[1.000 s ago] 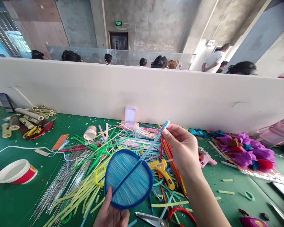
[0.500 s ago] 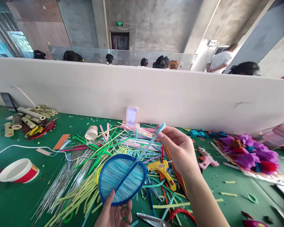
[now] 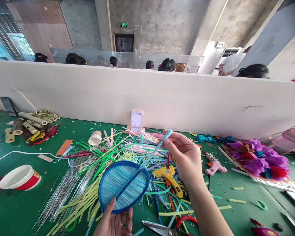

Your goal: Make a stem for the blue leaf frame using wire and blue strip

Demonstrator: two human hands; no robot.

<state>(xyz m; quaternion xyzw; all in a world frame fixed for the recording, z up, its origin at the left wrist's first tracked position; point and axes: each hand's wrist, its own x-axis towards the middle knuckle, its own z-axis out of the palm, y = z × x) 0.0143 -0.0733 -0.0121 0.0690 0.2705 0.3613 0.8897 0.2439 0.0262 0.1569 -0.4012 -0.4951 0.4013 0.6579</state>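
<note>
A small round fan (image 3: 127, 183) with a dark blue rim, a blue centre rib and light blue threads is held up over the table. My left hand (image 3: 115, 216) grips its lower edge, thumb on the front face. The fan's handle, wrapped in fuzzy light blue pipe cleaner, slants up to the right, and my right hand (image 3: 184, 154) pinches it near the top end. Beneath my right hand lies a yellow glue gun (image 3: 170, 178). Scissors with red handles (image 3: 169, 226) rest below, near the table's front edge.
Pipe cleaners (image 3: 88, 196) in several colours and thin wires (image 3: 61, 193) cover the middle. Left are a paper cup (image 3: 19, 178), bamboo pieces (image 3: 36, 119) and pliers (image 3: 43, 134). A pink glue gun (image 3: 215, 165) and purple paper flowers (image 3: 260, 159) lie right. A white partition (image 3: 88, 91) stands behind.
The fan and my left hand have shifted slightly left. My right hand stays near the handle's top end, its fingers slightly moved. Beyond the partition, a standing person has moved right.
</note>
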